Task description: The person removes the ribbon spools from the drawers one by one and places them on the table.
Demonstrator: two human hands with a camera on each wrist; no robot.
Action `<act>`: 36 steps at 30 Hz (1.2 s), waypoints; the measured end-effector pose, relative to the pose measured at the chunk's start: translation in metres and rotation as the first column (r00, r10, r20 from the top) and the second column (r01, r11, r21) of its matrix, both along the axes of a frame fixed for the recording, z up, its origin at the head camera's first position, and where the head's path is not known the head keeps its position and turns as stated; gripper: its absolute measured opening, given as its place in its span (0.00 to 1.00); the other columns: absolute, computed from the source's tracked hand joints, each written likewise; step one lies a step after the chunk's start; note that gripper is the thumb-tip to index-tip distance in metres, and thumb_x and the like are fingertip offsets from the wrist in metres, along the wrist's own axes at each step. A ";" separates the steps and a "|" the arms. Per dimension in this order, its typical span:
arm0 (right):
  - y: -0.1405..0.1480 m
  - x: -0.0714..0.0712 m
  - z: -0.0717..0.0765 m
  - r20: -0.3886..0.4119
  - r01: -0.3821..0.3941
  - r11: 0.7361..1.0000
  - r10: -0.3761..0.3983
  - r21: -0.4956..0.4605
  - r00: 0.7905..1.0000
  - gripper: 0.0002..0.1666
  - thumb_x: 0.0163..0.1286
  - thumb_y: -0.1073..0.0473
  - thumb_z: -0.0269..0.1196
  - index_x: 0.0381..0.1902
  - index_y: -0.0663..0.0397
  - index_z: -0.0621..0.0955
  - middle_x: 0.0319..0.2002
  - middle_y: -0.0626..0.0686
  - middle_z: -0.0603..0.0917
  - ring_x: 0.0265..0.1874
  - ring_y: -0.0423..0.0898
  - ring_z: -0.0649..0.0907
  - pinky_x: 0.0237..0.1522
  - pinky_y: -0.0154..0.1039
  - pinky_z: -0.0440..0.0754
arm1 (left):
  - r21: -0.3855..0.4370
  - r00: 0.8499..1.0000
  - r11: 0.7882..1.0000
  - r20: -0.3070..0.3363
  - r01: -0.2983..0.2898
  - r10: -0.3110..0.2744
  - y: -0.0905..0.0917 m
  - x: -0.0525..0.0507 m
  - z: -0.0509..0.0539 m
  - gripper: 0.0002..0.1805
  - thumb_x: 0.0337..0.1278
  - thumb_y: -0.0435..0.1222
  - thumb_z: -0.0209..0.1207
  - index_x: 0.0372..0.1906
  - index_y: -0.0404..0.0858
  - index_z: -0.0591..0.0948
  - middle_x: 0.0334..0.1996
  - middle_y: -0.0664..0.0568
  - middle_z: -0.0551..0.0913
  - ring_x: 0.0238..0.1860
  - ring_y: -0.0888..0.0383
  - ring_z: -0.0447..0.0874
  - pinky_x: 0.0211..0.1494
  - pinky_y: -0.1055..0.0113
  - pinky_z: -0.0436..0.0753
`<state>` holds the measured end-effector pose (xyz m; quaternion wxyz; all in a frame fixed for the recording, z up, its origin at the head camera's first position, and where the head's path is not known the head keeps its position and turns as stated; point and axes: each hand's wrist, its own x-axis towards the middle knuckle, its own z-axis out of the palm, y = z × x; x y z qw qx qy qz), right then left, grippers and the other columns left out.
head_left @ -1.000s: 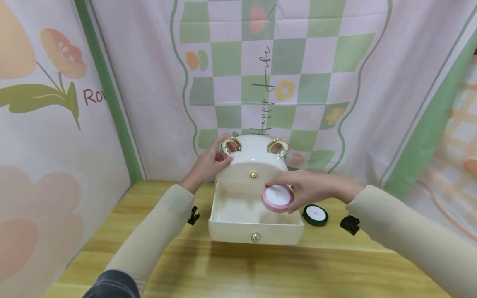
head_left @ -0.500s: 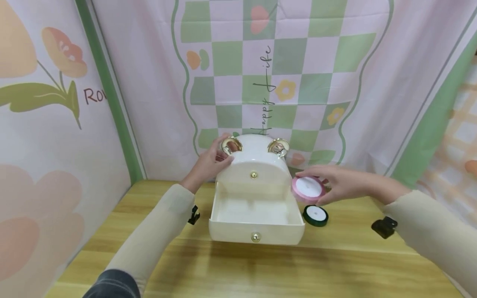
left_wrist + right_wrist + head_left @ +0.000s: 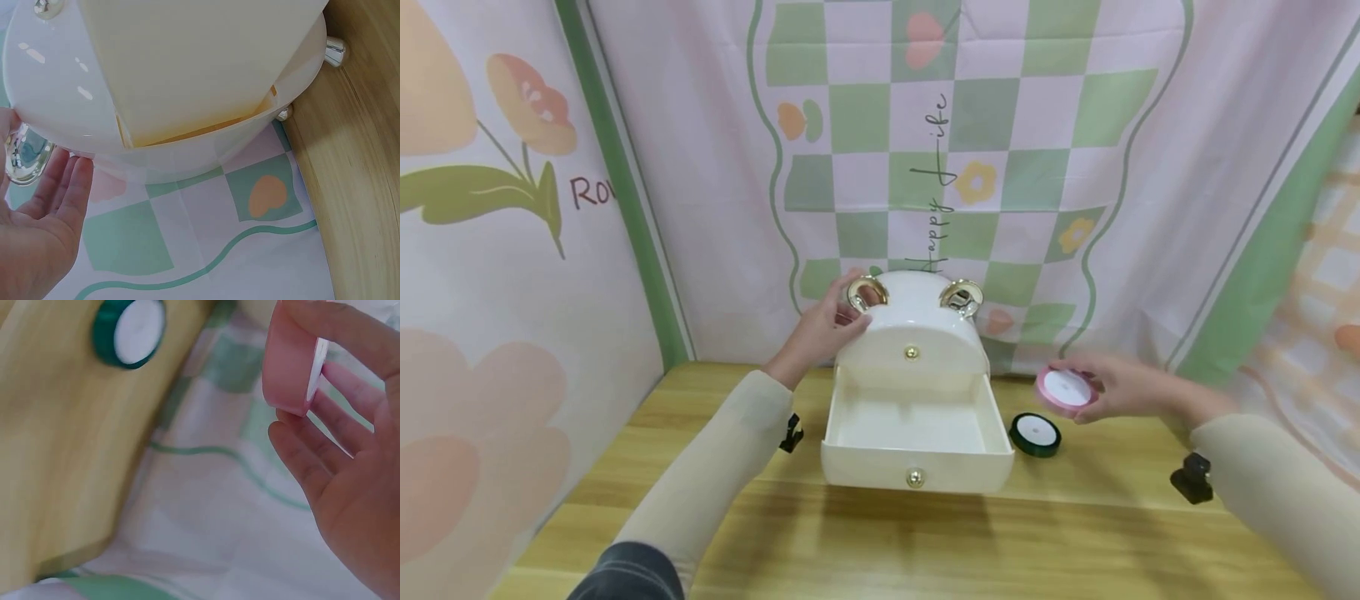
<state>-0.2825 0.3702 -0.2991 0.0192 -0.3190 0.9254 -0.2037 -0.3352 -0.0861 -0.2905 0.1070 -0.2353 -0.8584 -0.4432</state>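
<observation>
A white storage box (image 3: 917, 304) with gold ring-shaped ears stands at the back of the table, its lower drawer (image 3: 917, 468) pulled out with nothing visible inside. My left hand (image 3: 827, 329) grips the box at its left ear; in the left wrist view the fingers lie against the side beside the gold ear (image 3: 28, 156). Right of the box, my right hand (image 3: 1123, 385) pinches a pink ribbon roll (image 3: 1066, 390) between thumb and fingers, above the table. A dark green ribbon roll (image 3: 1036, 435) lies flat on the table beside the drawer.
The wooden table (image 3: 880, 550) stretches in front of the box. A patterned cloth (image 3: 925, 125) with green and white checks hangs right behind it, and another printed cloth (image 3: 512, 333) hangs on the left.
My right hand has carried the pink ribbon roll from over the drawer out to the right, past the green roll. My left hand has stayed on the box.
</observation>
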 end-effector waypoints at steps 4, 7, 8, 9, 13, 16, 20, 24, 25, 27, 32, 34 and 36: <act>0.019 -0.006 -0.019 0.043 0.075 0.997 -0.074 -0.020 0.996 0.52 0.51 0.55 0.79 0.67 0.74 0.69 0.57 0.71 0.76 0.51 0.60 0.78 0.48 0.52 0.78 | -0.004 1.000 1.000 0.001 0.006 -0.006 0.001 -0.001 0.000 0.41 0.70 0.43 0.61 0.79 0.61 0.52 0.43 0.49 0.82 0.45 0.53 0.82 0.52 0.59 0.82; 0.032 -0.011 -0.031 0.064 0.122 0.992 -0.121 -0.020 0.991 0.51 0.51 0.55 0.79 0.68 0.73 0.69 0.59 0.72 0.75 0.51 0.60 0.78 0.47 0.51 0.77 | -0.004 1.000 1.000 -0.005 0.007 -0.007 0.002 -0.001 -0.001 0.41 0.70 0.43 0.61 0.79 0.61 0.53 0.43 0.49 0.82 0.45 0.53 0.82 0.52 0.60 0.83; 0.035 -0.012 -0.034 0.083 0.140 0.990 -0.139 -0.018 0.987 0.51 0.52 0.56 0.78 0.69 0.72 0.68 0.59 0.71 0.75 0.50 0.59 0.78 0.46 0.50 0.77 | -0.002 1.000 1.000 -0.005 0.006 -0.006 0.002 -0.001 -0.001 0.41 0.70 0.43 0.61 0.79 0.61 0.53 0.43 0.49 0.82 0.45 0.53 0.82 0.51 0.60 0.83; 0.038 -0.012 -0.037 0.097 0.157 0.987 -0.155 -0.014 0.983 0.52 0.52 0.56 0.78 0.69 0.71 0.67 0.58 0.71 0.75 0.49 0.59 0.78 0.45 0.50 0.77 | -0.001 1.000 1.000 -0.005 0.005 -0.005 0.002 -0.002 -0.001 0.40 0.70 0.43 0.61 0.79 0.62 0.53 0.43 0.49 0.82 0.45 0.54 0.82 0.51 0.60 0.83; 0.050 -0.015 -0.052 0.127 0.207 0.978 -0.207 0.015 0.970 0.52 0.53 0.56 0.77 0.70 0.70 0.66 0.58 0.71 0.75 0.48 0.57 0.78 0.42 0.48 0.76 | 0.008 1.000 1.000 0.006 0.000 0.000 0.001 -0.001 -0.001 0.40 0.70 0.43 0.61 0.78 0.64 0.53 0.42 0.50 0.82 0.45 0.54 0.82 0.51 0.61 0.82; 0.058 -0.017 -0.067 0.097 0.205 0.977 -0.209 0.057 0.973 0.50 0.52 0.55 0.76 0.68 0.73 0.68 0.57 0.72 0.75 0.47 0.58 0.78 0.43 0.49 0.76 | 0.010 1.000 1.000 0.011 -0.002 0.002 0.001 -0.001 0.000 0.40 0.70 0.43 0.61 0.78 0.64 0.53 0.42 0.50 0.82 0.45 0.54 0.82 0.51 0.60 0.82; 0.066 -0.020 -0.085 0.077 0.176 0.983 -0.179 0.045 0.981 0.48 0.49 0.58 0.77 0.64 0.75 0.71 0.56 0.71 0.77 0.47 0.56 0.78 0.44 0.47 0.75 | 0.009 1.000 1.000 0.010 -0.002 0.002 0.000 -0.002 0.000 0.40 0.70 0.43 0.61 0.78 0.64 0.53 0.43 0.50 0.82 0.45 0.54 0.82 0.52 0.59 0.82; 0.071 -0.022 -0.100 0.070 0.179 0.984 -0.180 0.020 0.981 0.49 0.44 0.60 0.79 0.62 0.77 0.72 0.56 0.72 0.77 0.47 0.55 0.77 0.44 0.45 0.74 | 0.006 1.000 1.000 0.008 -0.008 0.007 -0.001 -0.002 0.000 0.40 0.70 0.44 0.61 0.78 0.64 0.53 0.43 0.50 0.82 0.45 0.54 0.82 0.52 0.59 0.82; 0.072 -0.023 -0.103 0.073 0.188 0.982 -0.190 0.022 0.979 0.50 0.43 0.60 0.79 0.63 0.76 0.72 0.55 0.72 0.77 0.47 0.55 0.77 0.45 0.46 0.74 | 0.006 1.000 1.000 0.008 -0.009 0.009 -0.001 -0.001 0.000 0.40 0.70 0.44 0.61 0.78 0.64 0.53 0.43 0.50 0.82 0.45 0.54 0.82 0.52 0.59 0.82; 0.072 -0.023 -0.107 0.068 0.202 0.978 -0.205 0.049 0.976 0.51 0.42 0.58 0.79 0.63 0.76 0.72 0.56 0.72 0.77 0.48 0.58 0.77 0.47 0.50 0.74 | 0.006 1.000 1.000 0.008 -0.012 0.012 -0.001 -0.001 0.000 0.41 0.70 0.44 0.61 0.78 0.64 0.53 0.43 0.50 0.82 0.45 0.54 0.82 0.52 0.60 0.82; 0.072 -0.022 -0.117 0.144 0.258 0.963 -0.267 0.075 0.953 0.52 0.43 0.58 0.78 0.65 0.74 0.70 0.58 0.75 0.74 0.50 0.63 0.76 0.46 0.52 0.73 | 0.015 1.000 1.000 0.012 -0.005 0.005 -0.001 -0.002 -0.001 0.41 0.69 0.43 0.61 0.78 0.64 0.53 0.42 0.50 0.82 0.45 0.54 0.82 0.51 0.61 0.83; 0.072 -0.022 -0.120 0.189 0.272 0.960 -0.279 0.059 0.942 0.53 0.44 0.60 0.77 0.66 0.76 0.68 0.58 0.76 0.73 0.49 0.61 0.75 0.44 0.48 0.72 | 0.016 1.000 1.000 0.010 -0.002 0.002 0.000 -0.002 -0.002 0.41 0.69 0.43 0.62 0.78 0.64 0.53 0.42 0.50 0.82 0.45 0.54 0.82 0.51 0.61 0.83; 0.072 -0.022 -0.123 0.216 0.277 0.960 -0.281 0.046 0.935 0.53 0.44 0.61 0.77 0.67 0.77 0.66 0.58 0.75 0.72 0.48 0.59 0.75 0.44 0.45 0.71 | 0.014 1.000 1.000 0.007 -0.002 0.002 0.000 -0.003 -0.002 0.41 0.69 0.43 0.62 0.78 0.64 0.53 0.42 0.50 0.82 0.45 0.54 0.82 0.51 0.61 0.83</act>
